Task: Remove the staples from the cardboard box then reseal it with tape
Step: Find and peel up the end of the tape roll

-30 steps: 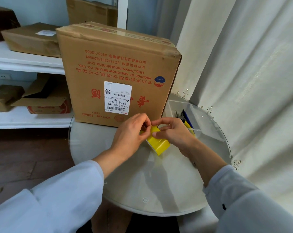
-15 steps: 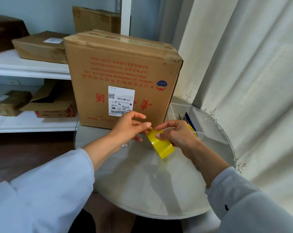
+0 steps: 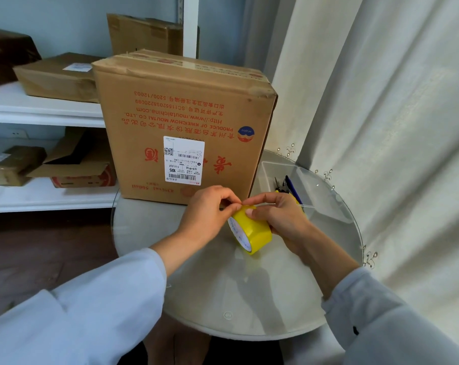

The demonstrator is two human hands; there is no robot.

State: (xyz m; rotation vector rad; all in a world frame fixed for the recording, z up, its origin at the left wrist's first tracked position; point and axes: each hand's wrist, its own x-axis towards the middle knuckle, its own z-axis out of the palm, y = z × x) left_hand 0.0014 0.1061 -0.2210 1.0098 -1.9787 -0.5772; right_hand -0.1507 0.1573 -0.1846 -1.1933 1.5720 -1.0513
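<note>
We hold the yellow tape (image 3: 257,234) just above the round table (image 3: 223,285), in front of the box (image 3: 181,114). Our right hand (image 3: 278,217) wraps around the roll, thumb on top. Our left hand (image 3: 207,212) pinches at the top edge of the tape with curled fingertips. The box stands on the table with its top flaps down. A clear tray (image 3: 315,185) with tools sits beside the box.
</note>
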